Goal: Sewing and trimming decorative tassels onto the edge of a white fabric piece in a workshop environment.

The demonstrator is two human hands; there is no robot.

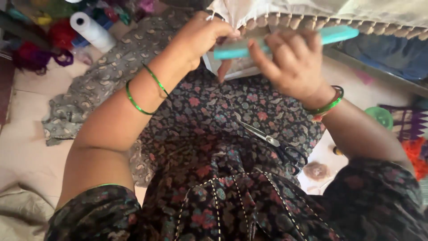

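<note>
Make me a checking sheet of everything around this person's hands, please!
Surface: pale floor, partly covered by fabrics.
Job's things: turquoise bar-shaped tool lies across the tasselled edge of a cream cloth.
Clutter: scissors lie on the flowered lap; grey patterned fabric, white roll and coloured yarn at left; a green round object at right.
Grips: left hand pinches the cloth edge by the tool's end; right hand closes over the tool's middle. Both wrists wear green bangles.
Cables: nothing seen.
Surroundings: blue cloth and red-purple textile at right; no other person seen.
</note>
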